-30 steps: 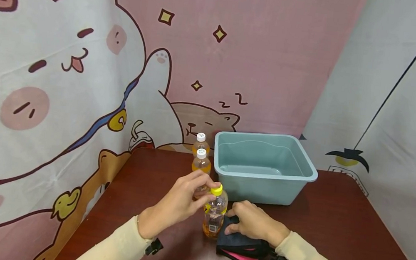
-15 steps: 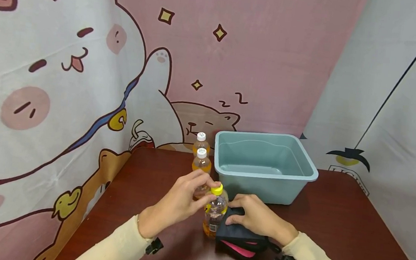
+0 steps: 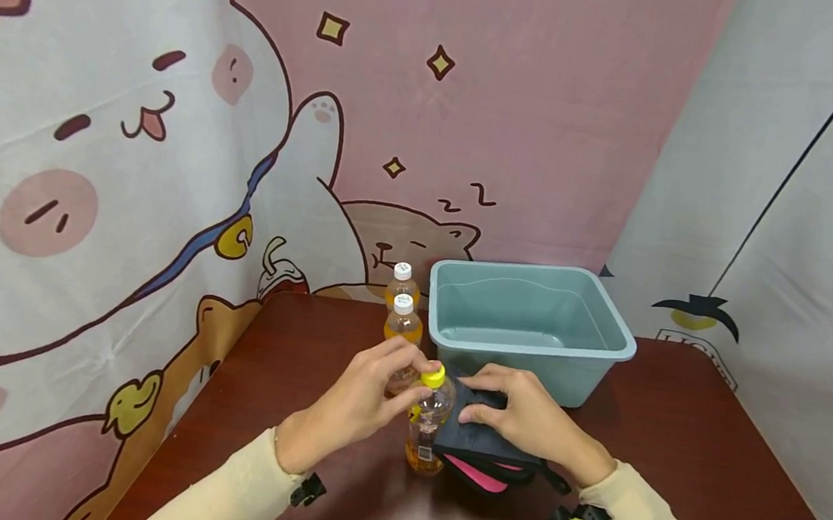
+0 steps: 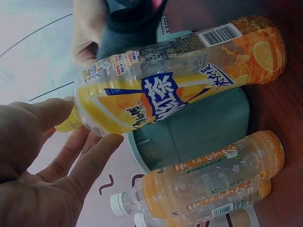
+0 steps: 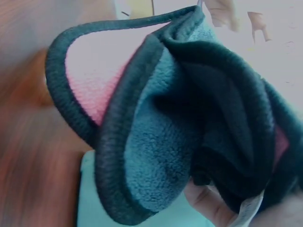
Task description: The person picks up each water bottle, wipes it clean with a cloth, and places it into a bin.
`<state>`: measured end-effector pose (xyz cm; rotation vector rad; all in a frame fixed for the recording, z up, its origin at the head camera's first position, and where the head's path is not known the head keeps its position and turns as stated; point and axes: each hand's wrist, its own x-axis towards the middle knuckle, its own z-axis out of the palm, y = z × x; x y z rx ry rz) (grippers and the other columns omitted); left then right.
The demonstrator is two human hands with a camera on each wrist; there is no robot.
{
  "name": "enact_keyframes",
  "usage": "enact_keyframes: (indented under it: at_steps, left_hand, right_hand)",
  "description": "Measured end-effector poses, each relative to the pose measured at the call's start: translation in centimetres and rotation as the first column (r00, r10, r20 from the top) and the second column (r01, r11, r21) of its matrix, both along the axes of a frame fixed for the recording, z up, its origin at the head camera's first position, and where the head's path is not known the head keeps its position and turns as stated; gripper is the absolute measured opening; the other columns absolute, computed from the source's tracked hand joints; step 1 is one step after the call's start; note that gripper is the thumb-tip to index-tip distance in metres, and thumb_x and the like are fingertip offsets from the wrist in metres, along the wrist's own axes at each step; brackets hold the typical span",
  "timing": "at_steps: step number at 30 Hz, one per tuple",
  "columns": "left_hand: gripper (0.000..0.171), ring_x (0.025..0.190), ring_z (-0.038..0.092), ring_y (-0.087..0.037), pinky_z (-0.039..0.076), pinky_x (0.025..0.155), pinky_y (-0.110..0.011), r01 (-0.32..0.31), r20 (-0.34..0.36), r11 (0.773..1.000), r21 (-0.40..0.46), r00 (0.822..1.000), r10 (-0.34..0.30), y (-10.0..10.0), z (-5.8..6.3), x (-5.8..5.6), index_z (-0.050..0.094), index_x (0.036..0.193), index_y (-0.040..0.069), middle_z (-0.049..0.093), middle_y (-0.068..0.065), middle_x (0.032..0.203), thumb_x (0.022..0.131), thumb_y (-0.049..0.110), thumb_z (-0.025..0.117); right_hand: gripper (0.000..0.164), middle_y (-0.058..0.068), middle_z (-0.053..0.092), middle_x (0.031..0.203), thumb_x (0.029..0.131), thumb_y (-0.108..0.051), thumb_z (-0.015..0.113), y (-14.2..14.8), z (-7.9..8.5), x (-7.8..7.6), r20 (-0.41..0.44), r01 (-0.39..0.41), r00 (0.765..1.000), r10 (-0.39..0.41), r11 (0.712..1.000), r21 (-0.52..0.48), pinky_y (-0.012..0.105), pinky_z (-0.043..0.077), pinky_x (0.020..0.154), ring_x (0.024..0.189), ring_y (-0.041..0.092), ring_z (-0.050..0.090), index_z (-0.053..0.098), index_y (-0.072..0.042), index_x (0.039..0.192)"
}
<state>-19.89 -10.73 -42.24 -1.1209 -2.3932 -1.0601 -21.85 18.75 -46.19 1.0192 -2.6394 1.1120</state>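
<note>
My left hand (image 3: 362, 393) pinches the yellow cap (image 3: 434, 376) of a clear plastic drink bottle (image 3: 428, 428), which stands upright on the table. In the left wrist view the bottle's yellow and orange label (image 4: 161, 94) faces the camera, with lemon slices printed near the base. A folded dark blue-grey cloth (image 3: 485, 441) with black edging and pink layers is gripped by my right hand (image 3: 533, 418), right beside the bottle. Close up in the right wrist view, the fuzzy cloth (image 5: 156, 142) hangs in loose folds and hides most of the right fingers.
A pale teal plastic bin (image 3: 585, 381) stands behind the hands. Left of it are two white-capped bottles of orange drink (image 3: 404, 326), one behind the other. The dark red-brown table (image 3: 684, 453) meets a cartoon-printed backdrop (image 3: 549, 139).
My right hand has moved up and away from the body, carrying the cloth along the bottle's right side. The left hand stays at the yellow cap, and the bottle keeps its place.
</note>
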Motion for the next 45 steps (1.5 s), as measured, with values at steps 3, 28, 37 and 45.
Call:
enact_keyframes:
  at_steps: [3, 28, 37, 45]
  left_hand:
    - [0.026, 0.105, 0.078, -0.021, 0.071, 0.085, -0.024, -0.002, -0.002, 1.0, -0.005, 1.0, 0.002, -0.1, 0.1, 0.0, 0.078, 0.125, 0.012, 0.076, -0.005, 0.123, 0.102, 0.008, 0.091]
    - [0.025, 0.095, 0.07, -0.018, 0.063, 0.077, -0.016, 0.001, 0.001, 1.0, -0.006, 1.0, -0.001, 0.0, 0.3, 0.0, 0.079, 0.125, 0.013, 0.075, -0.004, 0.121, 0.103, 0.009, 0.09]
    - [0.027, 0.098, 0.072, -0.018, 0.072, 0.08, -0.03, -0.001, 0.024, 1.0, -0.006, 1.0, 0.001, 0.0, 0.2, 0.1, 0.078, 0.125, 0.013, 0.075, -0.004, 0.123, 0.102, 0.008, 0.09]
    - [0.028, 0.099, 0.074, -0.018, 0.07, 0.082, -0.022, 0.003, 0.026, 1.0, 0.001, 1.0, -0.003, -0.1, 0.1, 0.1, 0.078, 0.126, 0.012, 0.075, -0.005, 0.123, 0.102, 0.006, 0.091]
  right_hand:
    - [0.048, -0.01, 0.083, 0.116, 0.099, -0.031, 0.095, -0.1, 0.7, 0.1, -0.014, 0.017, 1.0, -0.018, 0.999, -0.028, 0.023, 0.061, 0.08, 0.101, 0.001, 0.073, 0.084, -0.012, 0.142]
    - [0.047, -0.007, 0.082, 0.112, 0.096, -0.031, 0.097, -0.7, 2.3, 0.5, -0.111, 0.05, 0.993, -0.051, 0.999, -0.008, 0.021, 0.055, 0.07, 0.092, 0.0, 0.068, 0.086, -0.012, 0.139]
    - [0.044, -0.006, 0.083, 0.112, 0.097, -0.029, 0.096, -0.4, 1.5, 0.6, -0.092, 0.037, 0.995, -0.036, 0.999, 0.009, 0.021, 0.058, 0.073, 0.093, 0.0, 0.07, 0.087, -0.008, 0.135]
    - [0.041, -0.008, 0.082, 0.109, 0.099, -0.03, 0.095, -0.3, 1.2, 0.6, -0.086, 0.021, 0.996, -0.018, 0.999, 0.031, 0.022, 0.061, 0.076, 0.094, 0.0, 0.072, 0.088, -0.007, 0.132]
